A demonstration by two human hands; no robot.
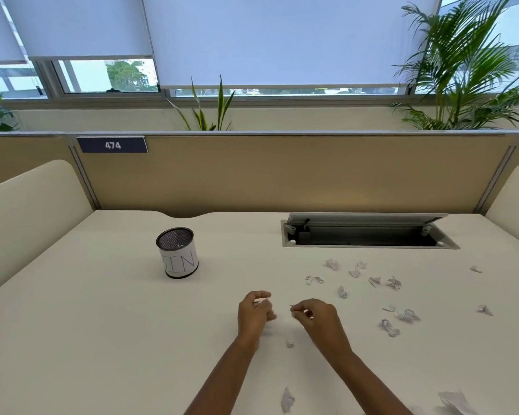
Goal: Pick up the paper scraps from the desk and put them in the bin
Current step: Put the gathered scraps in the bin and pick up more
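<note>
Tabletop [102, 339] fills the lower frame, pale and wide, with an open cable hatch [369, 235] sunk into it at centre right. Left of the hatch, in the middle left of the frame, stands the bin [179, 254], a small mesh cylinder wrapped in a paper label. It is upright and well apart from everything else; something pale shows inside it, too small to tell. Both hands hover low at centre frame. The left hand [253, 313] has its fingers curled round a pale scrap [261, 300] held at the tips. The right hand [318, 319], just beside it, pinches a thin sliver [292, 307] between thumb and forefinger. Most of the loose scraps [372, 283] lie scattered to the right of the hands, below the hatch, with a small scrap [289, 344] between the two wrists and more along the bottom edge. By my reading the gathering step is in hand, and early on: two bits picked up, many left. The next move calls either for collecting more into the left hand or for carrying the load up and left to the bin. There the fingers must loosen over its rim, so the light paper drops inside and not beside.
</note>
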